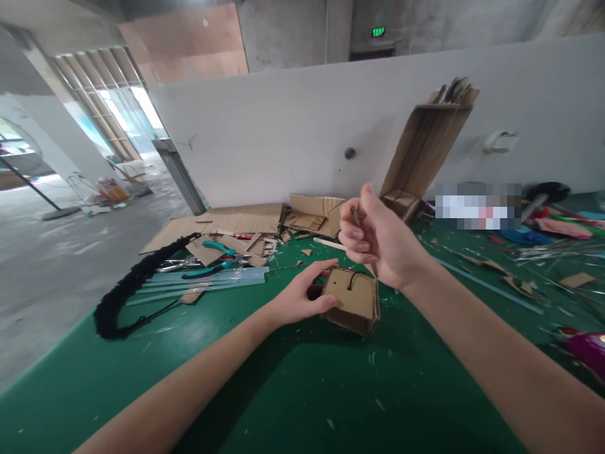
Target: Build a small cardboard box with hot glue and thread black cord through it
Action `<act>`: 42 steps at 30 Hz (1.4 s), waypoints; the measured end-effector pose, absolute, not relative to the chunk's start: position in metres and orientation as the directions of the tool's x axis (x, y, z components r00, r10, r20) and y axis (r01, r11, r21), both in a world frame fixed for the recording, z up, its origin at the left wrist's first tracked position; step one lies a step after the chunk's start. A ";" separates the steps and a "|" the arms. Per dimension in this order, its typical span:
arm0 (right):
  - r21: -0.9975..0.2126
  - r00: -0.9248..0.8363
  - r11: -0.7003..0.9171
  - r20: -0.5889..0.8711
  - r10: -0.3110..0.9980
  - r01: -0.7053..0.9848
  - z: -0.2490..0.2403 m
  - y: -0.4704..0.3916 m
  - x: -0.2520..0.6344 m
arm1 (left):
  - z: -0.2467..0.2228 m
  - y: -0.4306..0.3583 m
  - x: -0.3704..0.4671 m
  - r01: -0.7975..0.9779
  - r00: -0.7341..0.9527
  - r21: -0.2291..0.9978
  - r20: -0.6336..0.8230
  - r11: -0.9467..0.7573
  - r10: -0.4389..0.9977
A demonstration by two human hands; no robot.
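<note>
A small cardboard box (pixel 357 299) sits on the green table, with a short black cord (pixel 351 281) looped out of its top and a small dark hole beside it. My left hand (pixel 307 296) grips the box from its left side, thumb on the near edge and fingers at the far edge. Just above the box's far right corner, my right hand (pixel 373 236) is closed with the thumb raised. A small brownish bit shows between its fingers and a thin tip pokes out below; I cannot make out what it is.
Teal-handled pliers (pixel 212 268) lie at left among clear glue sticks (pixel 246 276), beside a fuzzy black strip (pixel 120 302). Cardboard scraps (pixel 250 221) line the white wall. A tall cardboard holder (pixel 428 142) leans there. A purple object (pixel 588 350) lies at the right edge.
</note>
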State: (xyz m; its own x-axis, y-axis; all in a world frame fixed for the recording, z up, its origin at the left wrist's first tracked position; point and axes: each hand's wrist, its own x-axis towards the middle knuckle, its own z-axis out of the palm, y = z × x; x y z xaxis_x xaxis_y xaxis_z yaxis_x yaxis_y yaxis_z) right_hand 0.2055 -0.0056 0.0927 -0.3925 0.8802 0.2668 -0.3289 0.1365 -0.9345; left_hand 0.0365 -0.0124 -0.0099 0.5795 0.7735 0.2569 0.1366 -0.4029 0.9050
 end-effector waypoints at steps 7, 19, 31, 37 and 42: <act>-0.840 -0.403 -0.081 0.171 0.899 -0.537 0.066 -0.002 0.184 | -0.014 -0.009 0.036 0.172 0.579 0.887 0.261 -0.429 0.772; -0.792 -0.381 -0.095 0.182 0.907 -0.603 0.060 -0.002 0.172 | -0.014 -0.004 0.035 0.250 0.592 0.778 0.348 -0.577 0.727; -0.827 -0.368 -0.036 0.211 0.906 -0.562 0.058 -0.003 0.170 | -0.012 -0.005 0.035 0.276 0.593 0.744 0.367 -0.609 0.716; -0.832 -0.366 -0.011 0.232 0.901 -0.555 0.056 -0.003 0.170 | -0.013 -0.004 0.035 0.278 0.591 0.748 0.361 -0.602 0.721; -0.851 -0.362 0.004 0.227 0.904 -0.525 0.055 -0.002 0.167 | -0.013 -0.005 0.035 0.309 0.576 0.748 0.345 -0.587 0.741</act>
